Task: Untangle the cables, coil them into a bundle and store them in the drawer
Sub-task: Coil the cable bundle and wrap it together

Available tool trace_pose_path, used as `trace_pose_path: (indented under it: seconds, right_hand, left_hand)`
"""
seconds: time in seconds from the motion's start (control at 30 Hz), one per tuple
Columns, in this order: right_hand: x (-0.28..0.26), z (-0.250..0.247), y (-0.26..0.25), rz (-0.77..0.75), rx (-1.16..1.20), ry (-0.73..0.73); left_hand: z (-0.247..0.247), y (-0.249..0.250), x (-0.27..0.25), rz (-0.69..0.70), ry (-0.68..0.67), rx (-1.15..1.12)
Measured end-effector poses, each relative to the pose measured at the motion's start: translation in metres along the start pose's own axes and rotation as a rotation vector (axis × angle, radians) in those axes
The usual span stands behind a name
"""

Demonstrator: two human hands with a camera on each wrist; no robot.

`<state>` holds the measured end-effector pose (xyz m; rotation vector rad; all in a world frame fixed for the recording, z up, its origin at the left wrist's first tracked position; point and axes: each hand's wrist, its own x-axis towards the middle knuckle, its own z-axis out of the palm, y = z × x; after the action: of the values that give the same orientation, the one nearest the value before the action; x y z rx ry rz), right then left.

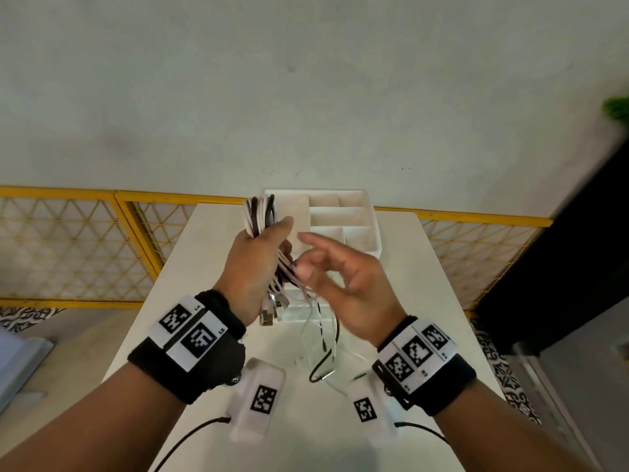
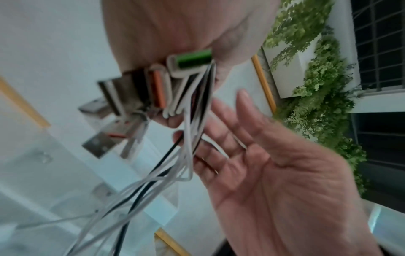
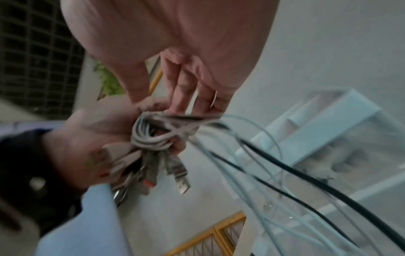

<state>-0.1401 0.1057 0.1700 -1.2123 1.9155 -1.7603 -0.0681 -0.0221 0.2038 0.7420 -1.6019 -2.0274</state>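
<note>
Cables (image 1: 260, 216) sit gripped in my left hand (image 1: 253, 267), right hand (image 1: 343, 284) open beside them, above the white divided organizer (image 1: 340, 212).

1 cable bundle (image 1: 260, 216), 1 organiser (image 1: 343, 216), 2 hands.

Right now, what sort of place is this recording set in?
Probably a home balcony or terrace, though that is a guess. A small white table stands against a plain wall with a yellow mesh railing, the floor tiles are patterned, and plants climb beside a barred window.
</note>
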Motion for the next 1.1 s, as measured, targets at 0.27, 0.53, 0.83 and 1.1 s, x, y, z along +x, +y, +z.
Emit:
trace_pose_path:
  seconds: [0.27,0.53,0.83,1.1]
  right_hand:
    - [-0.003,-0.018,-0.003,0.034,-0.298,-0.278]
    - [-0.002,-0.008,-0.001,0.163,-0.088,-0.175]
    - [-0.003,-0.001,-0.014,0.086,-0.121,-0.284]
    - [0.009,-0.041,-0.012,0.235,-0.322,-0.341]
  left_hand:
    - [-0.006,0.013,0.001,0.066,-0.150,0.033]
    - [-0.017,0.024,-0.001,0.141,-0.232,0.035]
    - [-0.022,0.030,-0.003,-0.003,-0.324,-0.330]
    - [-0.031,0.015,-0.008,-0.355,-0.463,-0.014]
